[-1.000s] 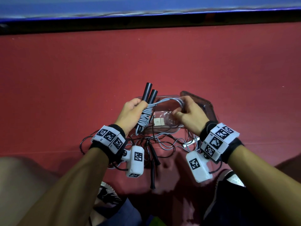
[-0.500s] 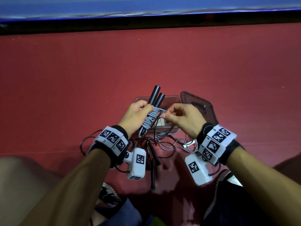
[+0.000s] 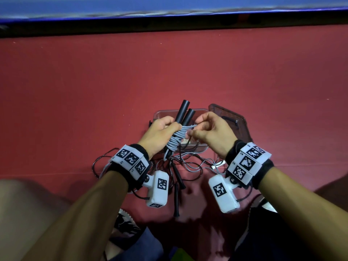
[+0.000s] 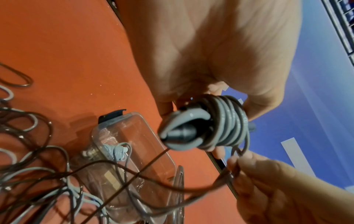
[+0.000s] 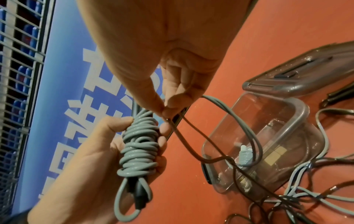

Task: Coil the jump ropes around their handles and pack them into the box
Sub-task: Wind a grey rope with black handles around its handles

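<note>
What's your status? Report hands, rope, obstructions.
Left hand grips black handles, grey rope coiled on. Right hand pinches the rope's tail. Box open; loose ropes tangled before it.

The lower parts of the black handles [image 3: 183, 113] are covered by the grey coils [image 3: 177, 140] and the left hand [image 3: 160, 133]. In the left wrist view the handle tips [image 4: 180, 133] are blurred. The near wall of the clear box [image 3: 163, 112] is hidden behind both hands. At 6 o'clock, the loose ropes [image 3: 188, 166] are partly masked by the wrist cameras [image 3: 159, 188], so that single strands cannot be told apart.
</note>
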### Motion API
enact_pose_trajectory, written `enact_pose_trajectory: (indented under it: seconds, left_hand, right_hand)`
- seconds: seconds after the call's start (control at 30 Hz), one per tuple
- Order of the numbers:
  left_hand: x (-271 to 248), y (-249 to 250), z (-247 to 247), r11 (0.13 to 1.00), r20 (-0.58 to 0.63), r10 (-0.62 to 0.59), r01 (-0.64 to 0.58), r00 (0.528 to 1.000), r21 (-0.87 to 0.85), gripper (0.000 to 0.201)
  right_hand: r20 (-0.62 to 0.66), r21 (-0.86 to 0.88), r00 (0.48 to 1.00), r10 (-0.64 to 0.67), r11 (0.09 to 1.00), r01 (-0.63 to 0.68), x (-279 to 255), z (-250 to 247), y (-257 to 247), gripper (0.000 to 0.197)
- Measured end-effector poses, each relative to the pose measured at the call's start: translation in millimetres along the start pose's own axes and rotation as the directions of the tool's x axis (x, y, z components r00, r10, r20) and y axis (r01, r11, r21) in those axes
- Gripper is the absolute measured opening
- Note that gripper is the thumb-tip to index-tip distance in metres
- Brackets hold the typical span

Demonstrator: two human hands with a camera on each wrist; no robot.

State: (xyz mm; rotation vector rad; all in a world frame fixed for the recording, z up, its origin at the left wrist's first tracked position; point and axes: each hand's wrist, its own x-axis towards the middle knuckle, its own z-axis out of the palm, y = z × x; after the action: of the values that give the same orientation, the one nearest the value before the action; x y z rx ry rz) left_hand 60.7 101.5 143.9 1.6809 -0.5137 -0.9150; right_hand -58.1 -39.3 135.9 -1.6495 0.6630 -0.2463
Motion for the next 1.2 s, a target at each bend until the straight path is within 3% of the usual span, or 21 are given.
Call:
enact_pose_trajectory:
  seconds: [0.13, 0.3, 0.43, 0.5, 0.73, 0.87, 1.0, 1.2]
  left_hand:
    - [0, 4, -2, 0.999, -0.104, -0.004, 0.008, 0.995, 0.032, 0.024]
    - [0, 4, -4, 0.999, -0.175, -0.042, 0.047, 0.984, 0.025, 0.009]
    - [3, -2, -10, 0.993, -0.205, -0.061, 0.079, 0.977, 0.085, 0.040]
    - [6, -9, -12, 0.990, -0.203, -0.062, 0.086, 0.977, 0.109, 0.045]
    - [6, -7, -13, 0.984, -0.240, -0.058, 0.096, 0.969, 0.149, 0.041]
    - [6, -6, -14, 0.983, -0.265, -0.053, 0.097, 0.963, 0.156, 0.040]
    - [8, -11, -15, 0.983, -0.245, -0.069, 0.108, 0.967, 0.149, 0.041]
    - [9, -9, -16, 0.979, -0.288, -0.058, 0.110, 0.956, 0.169, 0.031]
  right_hand:
    - [0.042, -0.110, 0.998, 0.042, 0.993, -0.038, -1, 2, 1, 0.035]
    - [0.088, -0.101, 0.996, 0.022, 0.995, -0.013, -3, -2, -1, 0.028]
    - [0.054, -0.006, 0.999, -0.009, 1.000, 0.009, -3, -4, -1, 0.028]
    - [0.044, 0.000, 0.998, -0.034, 0.999, 0.034, -3, -4, -2, 0.027]
    - [0.025, -0.094, 0.999, 0.021, 0.995, -0.019, -2, -12, -10, 0.026]
    - [0.051, -0.100, 0.996, 0.075, 0.993, -0.069, -1, -12, -11, 0.011]
    - [0.060, -0.262, 0.998, 0.013, 0.965, 0.003, 0, -10, -1, 0.017]
    - [0.129, -0.325, 0.992, -0.011, 0.944, 0.053, -1, -12, -4, 0.017]
